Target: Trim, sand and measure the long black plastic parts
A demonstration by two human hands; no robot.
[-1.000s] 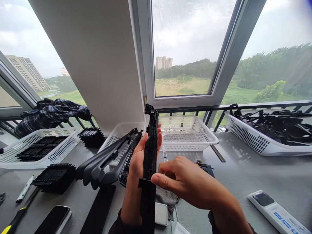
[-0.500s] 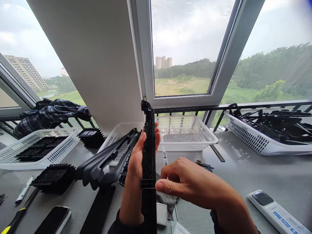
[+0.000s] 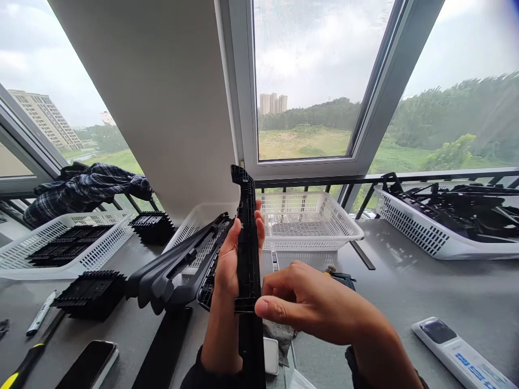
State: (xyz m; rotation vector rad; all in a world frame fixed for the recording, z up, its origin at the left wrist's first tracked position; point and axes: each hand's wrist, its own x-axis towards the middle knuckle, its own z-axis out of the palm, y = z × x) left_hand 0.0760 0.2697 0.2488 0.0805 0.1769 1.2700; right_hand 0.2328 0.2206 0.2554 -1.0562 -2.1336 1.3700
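Observation:
A long black plastic trim piece [image 3: 248, 259] with a ribbed inner side stands upright in front of me, its hooked end at the top. My left hand [image 3: 227, 265] is wrapped round it, thumb on the near side and fingertips showing past its right edge. The thumb of my right hand [image 3: 302, 302] touches the right edge near a cross rib low on the piece. That hand's fingers are curled, and their tips are partly hidden behind the piece. Several similar dark trim pieces [image 3: 170, 265] lie just left of my left hand, leaning across a white basket [image 3: 203, 210].
Stacks of black ribbed parts [image 3: 91, 294] sit left, near a marker [image 3: 41, 313], a yellow-black tool [image 3: 30, 356] and a phone [image 3: 87, 367]. Another white basket [image 3: 352, 229] stands behind my hands. At right are a basket of black parts [image 3: 425, 232] and a white device [image 3: 458, 351].
The top of the trim piece has tilted slightly left while its lower end shifted right. My right hand has moved slightly left with it, thumb still at the edge.

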